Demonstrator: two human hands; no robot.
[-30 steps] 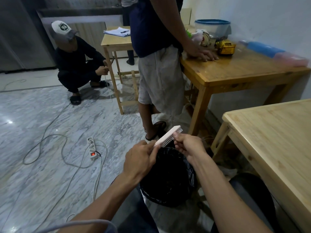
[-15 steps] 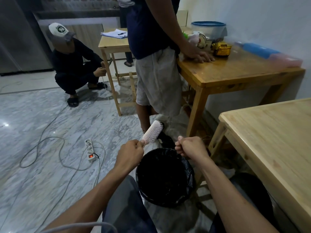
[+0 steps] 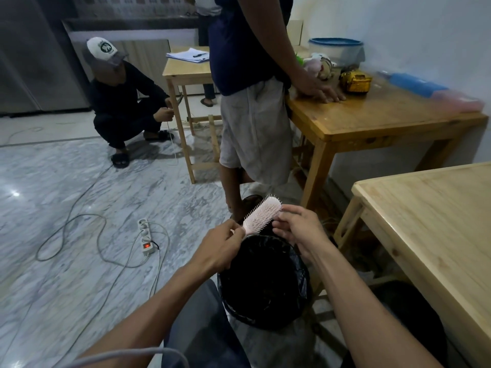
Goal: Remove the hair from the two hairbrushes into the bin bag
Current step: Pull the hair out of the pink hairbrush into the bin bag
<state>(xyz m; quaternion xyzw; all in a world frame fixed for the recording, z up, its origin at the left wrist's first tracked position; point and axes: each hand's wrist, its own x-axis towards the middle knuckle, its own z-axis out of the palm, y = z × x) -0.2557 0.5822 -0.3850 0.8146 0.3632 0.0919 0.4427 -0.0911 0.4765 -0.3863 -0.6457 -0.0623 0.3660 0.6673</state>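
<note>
Right under your hands sits the bin bag [image 3: 265, 282], black and wide open, so anything you let go of should fall straight in. Your left hand [image 3: 216, 251] is curled tight around the handle of the hairbrush [image 3: 263, 215]. Your right hand [image 3: 297, 229] is just beside the brush head, with its fingertips [image 3: 277, 224] pinched at the spikes on the near edge. The two hands are close, with the brush between them. To do this step well, I think you should hold the handle firm, pinch the hair low down near the pad, and pull it along the spikes, not across them. Keep the brush over the bag while you pull, so nothing drops on the floor [image 3: 79, 235]. Then open your fingers over the bag. The brush is pale pink and long, with rows of short, thin spikes facing up toward you. It tilts up and away from your left hand. I cannot tell how much hair is on it, because the strands are too small to see. I only see this one brush, so the other one may need doing too. Past your hands a person [image 3: 252, 102] stands by a table [image 3: 372, 123].
</note>
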